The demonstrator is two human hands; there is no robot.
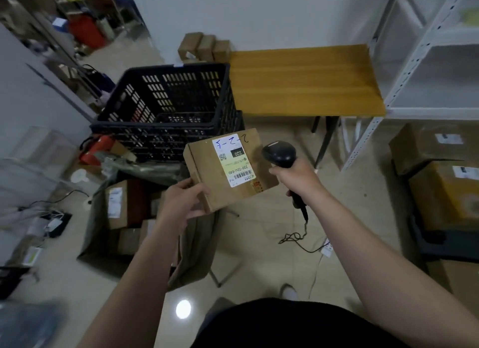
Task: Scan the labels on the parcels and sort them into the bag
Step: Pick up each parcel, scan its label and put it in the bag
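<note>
Black crate (166, 106) behind parcel (207, 174), bag (94, 226) apparently below

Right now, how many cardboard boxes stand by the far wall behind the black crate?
3: left box, middle box, right box; the black crate may hide more.

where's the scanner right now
Head view, right of centre: the right hand grips the scanner, its head beside the parcel held by the left hand.
</note>
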